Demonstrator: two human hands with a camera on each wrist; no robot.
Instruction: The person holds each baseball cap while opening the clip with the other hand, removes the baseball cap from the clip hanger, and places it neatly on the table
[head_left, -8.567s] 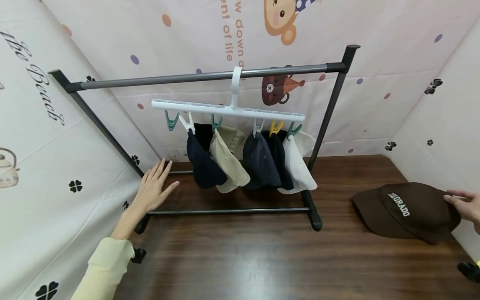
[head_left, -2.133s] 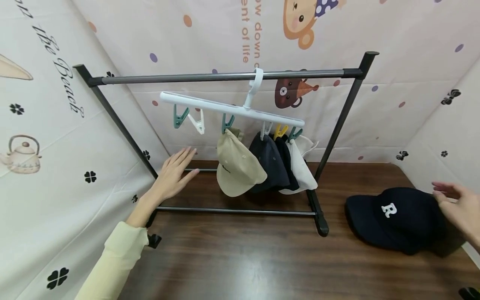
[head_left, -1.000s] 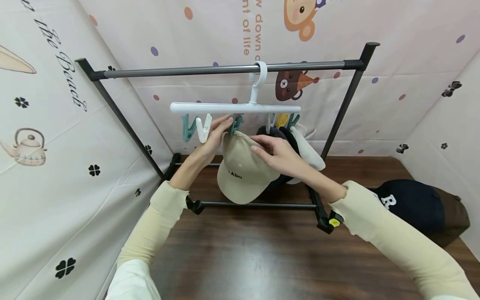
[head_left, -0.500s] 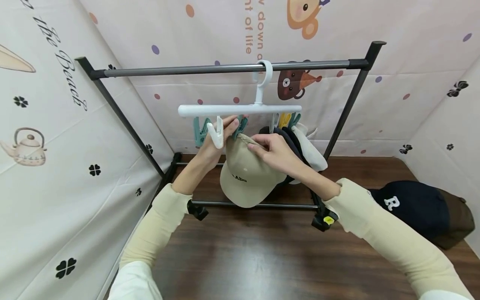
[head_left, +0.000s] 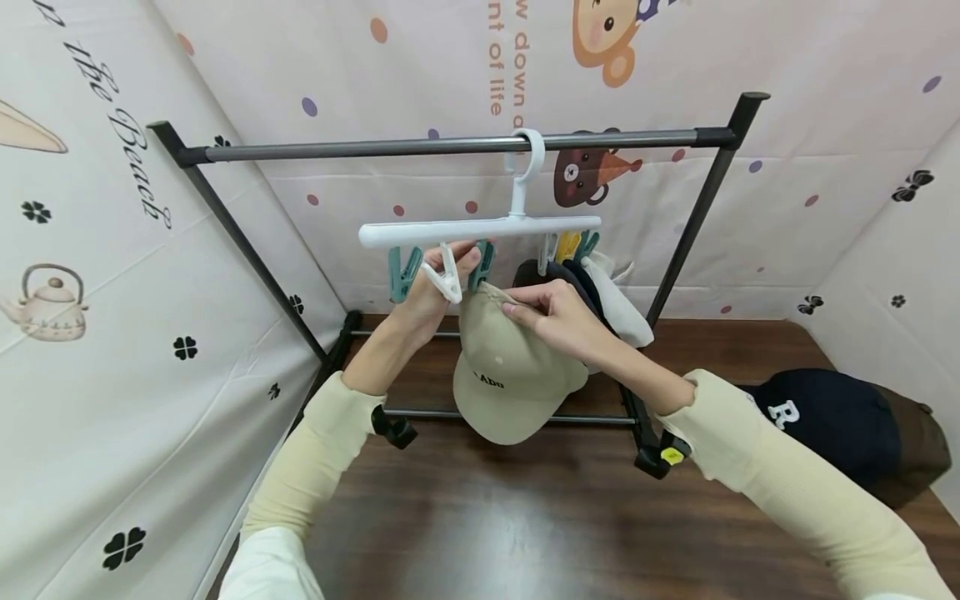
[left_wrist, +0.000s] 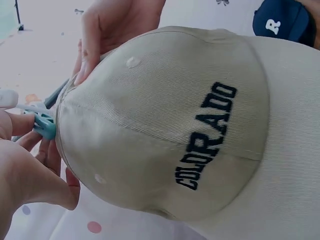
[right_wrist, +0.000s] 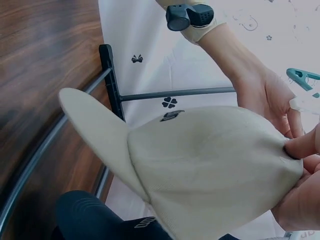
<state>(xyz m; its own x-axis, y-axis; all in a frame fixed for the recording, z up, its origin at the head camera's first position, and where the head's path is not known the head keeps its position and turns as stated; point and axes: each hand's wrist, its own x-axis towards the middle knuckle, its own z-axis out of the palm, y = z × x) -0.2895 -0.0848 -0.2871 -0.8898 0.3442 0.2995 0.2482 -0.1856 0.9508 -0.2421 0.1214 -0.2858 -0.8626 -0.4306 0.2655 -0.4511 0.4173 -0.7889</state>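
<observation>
A beige cap (head_left: 517, 375) lettered COLORADO hangs brim down below a teal clip (head_left: 481, 262). My left hand (head_left: 427, 296) pinches that clip, its fingers partly hidden behind it. With thumb and fingers, my right hand (head_left: 566, 321) pinches the crown's back edge. The left wrist view has the clip's tip (left_wrist: 47, 129) against the cap's edge (left_wrist: 150, 100); whether it still bites the cloth, I cannot tell. Beside my left hand dangle a white clip (head_left: 446, 279) and another teal clip (head_left: 402, 275), holding nothing. All hang from a white hanger (head_left: 480, 231).
A grey rack bar (head_left: 360, 149) carries the hanger. Dark caps and a white cap (head_left: 626, 315) hang behind my right hand, under a yellow clip (head_left: 567, 246) and others. On the wooden surface (head_left: 465, 517), a navy cap (head_left: 825, 421) marked R lies against a brown cap (head_left: 918, 442).
The navy cap left the hanger and now lies by the brown one. Both hands came to the beige cap and its clip. The hanger has turned; the beige cap moved slightly down and right.
</observation>
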